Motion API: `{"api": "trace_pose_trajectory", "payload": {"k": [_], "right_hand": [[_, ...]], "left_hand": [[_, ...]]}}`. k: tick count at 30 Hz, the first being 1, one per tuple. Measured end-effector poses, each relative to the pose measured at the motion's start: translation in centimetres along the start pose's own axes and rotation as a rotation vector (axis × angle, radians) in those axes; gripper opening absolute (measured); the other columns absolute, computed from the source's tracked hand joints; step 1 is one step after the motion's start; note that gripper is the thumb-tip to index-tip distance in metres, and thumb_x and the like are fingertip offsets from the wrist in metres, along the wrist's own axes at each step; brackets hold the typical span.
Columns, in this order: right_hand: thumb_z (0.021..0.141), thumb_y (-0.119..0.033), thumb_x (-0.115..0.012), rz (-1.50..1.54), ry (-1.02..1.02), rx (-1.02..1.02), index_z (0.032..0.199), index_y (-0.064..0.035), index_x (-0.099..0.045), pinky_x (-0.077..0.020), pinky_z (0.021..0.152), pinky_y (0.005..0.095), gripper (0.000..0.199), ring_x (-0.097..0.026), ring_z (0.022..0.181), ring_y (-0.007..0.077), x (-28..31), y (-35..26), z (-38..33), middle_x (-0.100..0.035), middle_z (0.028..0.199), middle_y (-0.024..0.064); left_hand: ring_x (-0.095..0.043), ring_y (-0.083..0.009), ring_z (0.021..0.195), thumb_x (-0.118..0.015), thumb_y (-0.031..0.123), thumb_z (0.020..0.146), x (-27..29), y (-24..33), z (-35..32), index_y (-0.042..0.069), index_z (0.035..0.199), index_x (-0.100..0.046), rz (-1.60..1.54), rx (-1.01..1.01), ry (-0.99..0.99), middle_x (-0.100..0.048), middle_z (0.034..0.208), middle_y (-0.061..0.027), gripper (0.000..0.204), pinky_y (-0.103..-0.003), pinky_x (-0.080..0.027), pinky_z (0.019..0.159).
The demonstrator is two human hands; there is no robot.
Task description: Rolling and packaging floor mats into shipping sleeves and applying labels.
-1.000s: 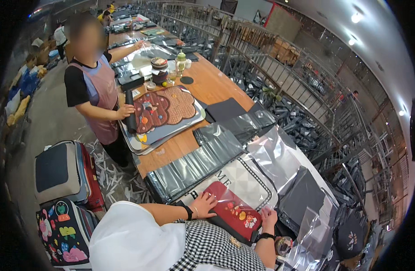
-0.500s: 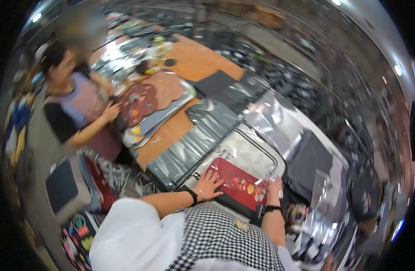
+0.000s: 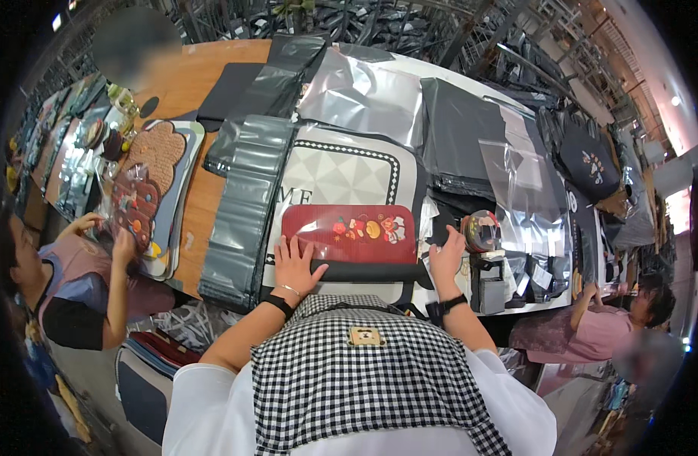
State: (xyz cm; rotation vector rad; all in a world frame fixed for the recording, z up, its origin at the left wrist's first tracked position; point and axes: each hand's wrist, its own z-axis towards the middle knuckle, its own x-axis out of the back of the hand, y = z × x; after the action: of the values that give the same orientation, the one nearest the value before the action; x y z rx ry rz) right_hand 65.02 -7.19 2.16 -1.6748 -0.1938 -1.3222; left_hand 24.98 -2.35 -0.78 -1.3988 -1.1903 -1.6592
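A red mat (image 3: 350, 232) with small cartoon figures lies flat on a white patterned mat (image 3: 341, 171) at the near table edge. A black strip (image 3: 368, 271) runs along the red mat's near side. My left hand (image 3: 296, 265) lies flat with fingers spread on the red mat's near left corner. My right hand (image 3: 445, 259) presses down by the mat's right end, next to a tape dispenser (image 3: 482, 232). Neither hand grips anything.
Grey plastic bags (image 3: 249, 201) lie in stacks left of the mat, with clear and black bags (image 3: 470, 133) behind and to the right. A person (image 3: 83, 281) at the left handles a brown mat (image 3: 140, 197). Another person (image 3: 592, 327) is at the right.
The view has swung so the table now lies straight ahead. Both hands stay on the red mat, the right one now at its right end.
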Motion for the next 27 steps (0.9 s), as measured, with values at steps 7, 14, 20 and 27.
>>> {"api": "trace_pose_trajectory", "payload": {"k": [7, 14, 20, 27], "right_hand": [[0.094, -0.034, -0.076, -0.197, -0.592, 0.862, 0.167, -0.0136, -0.038, -0.0157, 0.13, 0.0635, 0.085, -0.02, 0.165, 0.0355, 0.5, -3.9, -10.3, -0.027, 0.176, 0.0174], [0.101, -0.043, -0.067, -0.338, -0.332, 0.862, 0.164, -0.0102, -0.043, -0.0139, 0.129, 0.0673, 0.076, -0.022, 0.165, 0.0325, -5.7, -9.2, 1.1, -0.031, 0.175, 0.0177], [0.093, -0.035, -0.075, -0.258, -0.217, 0.888, 0.161, -0.0067, -0.047, -0.017, 0.126, 0.0703, 0.079, -0.026, 0.162, 0.0387, -6.2, -10.9, -1.2, -0.032, 0.172, 0.0237], [0.084, -0.034, -0.081, -0.344, -0.269, 0.829, 0.167, -0.0155, -0.036, -0.018, 0.126, 0.0672, 0.097, -0.029, 0.16, 0.0348, -9.1, -13.1, 2.6, -0.037, 0.169, 0.0191]], "left_hand": [[-0.03, -0.0555, 0.151, -0.065, 0.067, 0.094, 1.9, 0.8, 0.7, 0.007, 0.143, -0.059, 0.041, 0.058, 0.002, -0.046, 0.15, -0.0258, 0.077, -0.071, -0.021, 0.123], [-0.026, -0.0341, 0.161, -0.067, 0.046, 0.099, 3.4, 3.5, 6.0, 0.011, 0.158, -0.048, 0.011, -0.235, 0.05, -0.042, 0.164, -0.0138, 0.071, -0.065, -0.014, 0.13], [-0.024, -0.0303, 0.164, -0.051, 0.056, 0.107, 0.7, 1.2, 13.9, 0.012, 0.168, -0.033, -0.034, -0.27, -0.098, -0.03, 0.176, -0.0133, 0.078, -0.064, -0.012, 0.13], [-0.036, -0.0349, 0.156, -0.061, 0.046, 0.104, 3.4, 1.3, 21.3, 0.017, 0.168, -0.036, 0.09, -0.362, 0.059, -0.043, 0.165, -0.0153, 0.075, -0.061, -0.02, 0.13]]}}
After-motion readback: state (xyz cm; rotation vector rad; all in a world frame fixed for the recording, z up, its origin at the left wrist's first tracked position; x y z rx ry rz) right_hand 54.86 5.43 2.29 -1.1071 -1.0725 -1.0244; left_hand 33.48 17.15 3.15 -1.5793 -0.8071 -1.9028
